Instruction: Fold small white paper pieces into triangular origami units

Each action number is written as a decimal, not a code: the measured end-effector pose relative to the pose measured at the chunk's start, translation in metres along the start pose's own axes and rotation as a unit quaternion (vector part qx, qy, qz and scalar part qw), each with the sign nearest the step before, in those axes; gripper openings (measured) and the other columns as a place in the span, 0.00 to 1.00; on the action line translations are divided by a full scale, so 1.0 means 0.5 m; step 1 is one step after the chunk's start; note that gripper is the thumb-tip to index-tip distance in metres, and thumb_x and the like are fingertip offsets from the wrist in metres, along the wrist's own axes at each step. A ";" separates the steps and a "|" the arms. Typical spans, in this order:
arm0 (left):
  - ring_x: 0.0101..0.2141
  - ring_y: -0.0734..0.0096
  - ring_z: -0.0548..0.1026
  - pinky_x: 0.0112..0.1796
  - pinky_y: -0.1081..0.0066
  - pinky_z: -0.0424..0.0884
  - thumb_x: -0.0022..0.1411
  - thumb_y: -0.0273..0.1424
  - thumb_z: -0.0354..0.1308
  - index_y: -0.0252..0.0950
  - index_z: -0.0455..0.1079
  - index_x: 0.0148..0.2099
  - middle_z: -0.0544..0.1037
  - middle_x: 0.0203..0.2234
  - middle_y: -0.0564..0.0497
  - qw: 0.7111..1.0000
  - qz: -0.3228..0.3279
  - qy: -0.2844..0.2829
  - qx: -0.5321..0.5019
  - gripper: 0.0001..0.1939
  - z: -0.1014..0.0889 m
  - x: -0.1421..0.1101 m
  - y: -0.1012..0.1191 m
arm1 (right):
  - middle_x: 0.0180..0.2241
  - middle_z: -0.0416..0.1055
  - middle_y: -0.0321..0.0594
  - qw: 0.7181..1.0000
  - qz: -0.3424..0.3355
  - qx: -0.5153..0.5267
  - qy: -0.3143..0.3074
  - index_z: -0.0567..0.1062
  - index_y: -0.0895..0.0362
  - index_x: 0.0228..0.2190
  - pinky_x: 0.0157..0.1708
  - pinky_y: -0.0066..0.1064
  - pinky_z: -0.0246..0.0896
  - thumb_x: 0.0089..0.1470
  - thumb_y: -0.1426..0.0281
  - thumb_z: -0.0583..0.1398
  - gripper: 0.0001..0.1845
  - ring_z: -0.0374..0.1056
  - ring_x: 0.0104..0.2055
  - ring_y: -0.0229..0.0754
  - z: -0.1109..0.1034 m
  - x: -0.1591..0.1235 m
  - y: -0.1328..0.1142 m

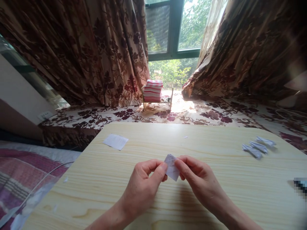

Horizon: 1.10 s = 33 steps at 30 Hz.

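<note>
A small folded piece of white paper (172, 169), diamond-shaped with faint marks on it, is held just above the wooden table (100, 198). My left hand (147, 180) pinches its left corner between thumb and fingers. On the opposite side, my right hand (196, 174) grips the right corner the same way. A flat white sheet of paper (115, 141) lies at the table's far left. Toward the right edge rest three narrow folded paper pieces (258, 147), side by side.
Tiny paper scraps (66, 180) dot the table. Beyond it, a small rack holds a stack of pink-striped cloths (153, 91) on the flowered window ledge (96, 112). A pixelated dark object (301, 185) sits at the right edge. A white cable (45, 177) runs along the left.
</note>
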<state>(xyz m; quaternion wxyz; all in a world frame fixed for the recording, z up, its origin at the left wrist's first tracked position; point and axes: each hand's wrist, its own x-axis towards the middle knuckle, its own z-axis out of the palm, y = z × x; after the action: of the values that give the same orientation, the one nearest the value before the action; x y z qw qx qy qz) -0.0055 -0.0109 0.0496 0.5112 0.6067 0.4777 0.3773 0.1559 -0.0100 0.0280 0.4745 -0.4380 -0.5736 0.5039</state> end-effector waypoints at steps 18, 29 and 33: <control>0.24 0.75 0.64 0.28 0.75 0.61 0.59 0.33 0.56 0.32 0.71 0.24 0.68 0.19 0.54 0.999 0.003 0.040 0.006 0.14 -0.003 0.004 -0.015 | 0.20 0.61 0.33 0.988 -0.054 -0.143 0.003 0.67 0.56 0.21 0.23 0.26 0.53 0.60 0.62 0.52 0.18 0.57 0.23 0.35 -0.008 -0.005 0.012; 0.33 0.67 0.74 0.36 0.72 0.67 0.61 0.31 0.56 0.34 0.79 0.36 0.79 0.28 0.49 0.999 0.038 0.005 0.030 0.10 0.004 -0.001 -0.016 | 0.26 0.67 0.36 0.996 -0.037 -0.080 0.019 0.70 0.56 0.27 0.29 0.29 0.58 0.58 0.62 0.56 0.12 0.62 0.29 0.38 -0.007 -0.011 0.008; 0.35 0.66 0.75 0.38 0.71 0.68 0.61 0.30 0.55 0.33 0.78 0.34 0.79 0.29 0.49 0.999 0.036 0.003 0.037 0.10 0.007 -0.003 -0.017 | 0.25 0.67 0.35 0.997 -0.020 -0.072 0.018 0.71 0.56 0.26 0.29 0.28 0.57 0.58 0.62 0.56 0.13 0.62 0.29 0.37 -0.006 -0.011 0.005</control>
<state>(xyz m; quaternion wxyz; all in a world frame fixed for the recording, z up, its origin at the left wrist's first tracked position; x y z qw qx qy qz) -0.0043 -0.0130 0.0407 0.4731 0.6411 0.4703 0.3795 0.1599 -0.0145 0.0252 0.4618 -0.4682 -0.6084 0.4442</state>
